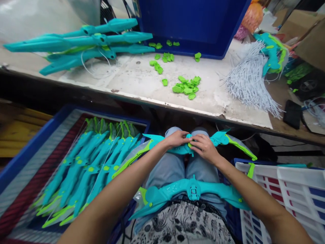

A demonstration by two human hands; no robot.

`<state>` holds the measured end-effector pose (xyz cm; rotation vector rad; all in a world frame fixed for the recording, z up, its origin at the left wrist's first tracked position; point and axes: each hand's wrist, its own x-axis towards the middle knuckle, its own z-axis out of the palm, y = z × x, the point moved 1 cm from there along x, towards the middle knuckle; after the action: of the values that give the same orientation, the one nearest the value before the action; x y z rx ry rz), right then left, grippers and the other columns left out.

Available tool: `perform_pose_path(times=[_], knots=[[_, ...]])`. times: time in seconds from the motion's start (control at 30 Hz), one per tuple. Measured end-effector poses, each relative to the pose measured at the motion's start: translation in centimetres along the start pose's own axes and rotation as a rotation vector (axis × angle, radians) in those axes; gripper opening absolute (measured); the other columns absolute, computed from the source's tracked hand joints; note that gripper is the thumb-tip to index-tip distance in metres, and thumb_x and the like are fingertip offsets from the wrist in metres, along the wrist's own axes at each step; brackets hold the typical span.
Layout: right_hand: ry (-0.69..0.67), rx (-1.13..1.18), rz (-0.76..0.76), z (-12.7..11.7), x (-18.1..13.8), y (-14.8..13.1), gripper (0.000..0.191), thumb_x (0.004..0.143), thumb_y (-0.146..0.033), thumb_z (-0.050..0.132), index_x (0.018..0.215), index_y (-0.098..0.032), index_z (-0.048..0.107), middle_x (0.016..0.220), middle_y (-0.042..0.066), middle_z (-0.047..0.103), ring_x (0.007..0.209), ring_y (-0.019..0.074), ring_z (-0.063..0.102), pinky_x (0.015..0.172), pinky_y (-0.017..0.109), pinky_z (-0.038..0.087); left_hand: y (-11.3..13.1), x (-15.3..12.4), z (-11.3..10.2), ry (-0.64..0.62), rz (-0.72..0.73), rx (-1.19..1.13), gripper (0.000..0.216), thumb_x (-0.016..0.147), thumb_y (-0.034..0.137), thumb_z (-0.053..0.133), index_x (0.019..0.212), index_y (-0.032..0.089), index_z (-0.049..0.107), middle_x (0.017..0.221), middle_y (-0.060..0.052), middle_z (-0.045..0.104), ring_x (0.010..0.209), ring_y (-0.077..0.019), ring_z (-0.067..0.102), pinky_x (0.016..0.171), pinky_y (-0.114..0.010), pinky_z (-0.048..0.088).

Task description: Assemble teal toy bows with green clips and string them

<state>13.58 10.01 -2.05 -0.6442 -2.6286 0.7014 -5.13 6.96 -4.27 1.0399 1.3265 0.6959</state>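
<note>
A turquoise toy bow [215,138] with lime-green curved limbs lies across my knees. My left hand [177,139] grips the bow left of its middle, fingers bent over the top edge. Right beside it, my right hand [205,146] presses its fingers against the bow's centre. A small lime-green plastic piece [189,145] shows between the two hands, partly covered by the fingertips. Nearer my body, a second turquoise toy bow [172,189] rests on my lap with a square slot at its centre, touched by neither hand.
Loose green plastic pieces [186,86] lie on the worktable [122,79] before a blue bin [188,27]. Several turquoise bow bodies [76,42] are stacked left. White strings [247,78] hang at right. A crate [15,173] of bows stands left, a white basket [294,179] right.
</note>
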Motion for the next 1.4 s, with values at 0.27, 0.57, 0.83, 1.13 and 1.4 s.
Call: perform_pose_path(times=[0.27, 0.57, 0.83, 1.13, 1.4], knots=[[-0.208, 0.290, 0.496, 0.8, 1.8, 1.5, 0.063, 0.066, -0.030, 0.078, 0.123, -0.024, 0.053, 0.097, 0.002, 0.066, 0.085, 0.0183, 0.065, 0.073, 0.031, 0.052, 0.5, 0.1, 0.9, 0.102, -0.140, -0.032, 0.042, 0.064, 0.027, 0.072, 0.104, 0.013, 0.069, 0.055, 0.007, 0.048, 0.050, -0.0084, 0.042, 0.047, -0.022, 0.031], [0.029, -0.025, 0.182, -3.1, 5.4, 0.6, 0.024, 0.088, -0.031, 0.056, 0.106, -0.019, 0.067, 0.099, 0.008, 0.069, 0.094, 0.0223, 0.062, 0.085, 0.036, 0.048, 0.8, -1.8, 2.3, 0.348, 0.181, 0.435, 0.039, 0.081, 0.025, 0.062, 0.118, 0.015, 0.060, 0.104, -0.012, 0.069, 0.097, -0.0251, 0.064, 0.084, -0.035, 0.050], [0.189, -0.437, 0.236, -6.2, 16.5, 2.8, 0.019, 0.086, -0.027, 0.059, 0.097, -0.015, 0.069, 0.111, 0.015, 0.065, 0.106, 0.0309, 0.050, 0.089, 0.043, 0.041, -1.6, -4.8, 6.6, 0.349, 0.461, 1.191, 0.065, 0.080, 0.029, 0.067, 0.138, 0.013, 0.040, 0.148, -0.024, 0.038, 0.135, -0.0376, 0.037, 0.099, -0.051, 0.042], [0.082, -0.189, 0.618, -10.9, 14.1, 6.3, 0.026, 0.086, -0.024, 0.049, 0.080, -0.014, 0.073, 0.073, 0.004, 0.070, 0.069, 0.0170, 0.061, 0.062, 0.024, 0.040, 4.1, -3.6, 2.2, -0.047, 0.170, 0.884, 0.023, 0.078, 0.033, 0.060, 0.095, 0.018, 0.064, 0.095, -0.007, 0.067, 0.083, -0.0214, 0.063, 0.071, -0.028, 0.045], [0.188, -0.388, 0.430, -9.8, 12.7, 5.9, 0.032, 0.083, -0.034, 0.060, 0.106, -0.015, 0.072, 0.103, 0.012, 0.069, 0.096, 0.0255, 0.060, 0.088, 0.035, 0.044, 4.1, 0.4, -0.3, -0.312, 0.097, 0.526, 0.038, 0.066, 0.052, 0.064, 0.060, 0.018, 0.049, 0.057, 0.006, 0.040, 0.059, -0.0110, 0.039, 0.055, -0.024, 0.027]])
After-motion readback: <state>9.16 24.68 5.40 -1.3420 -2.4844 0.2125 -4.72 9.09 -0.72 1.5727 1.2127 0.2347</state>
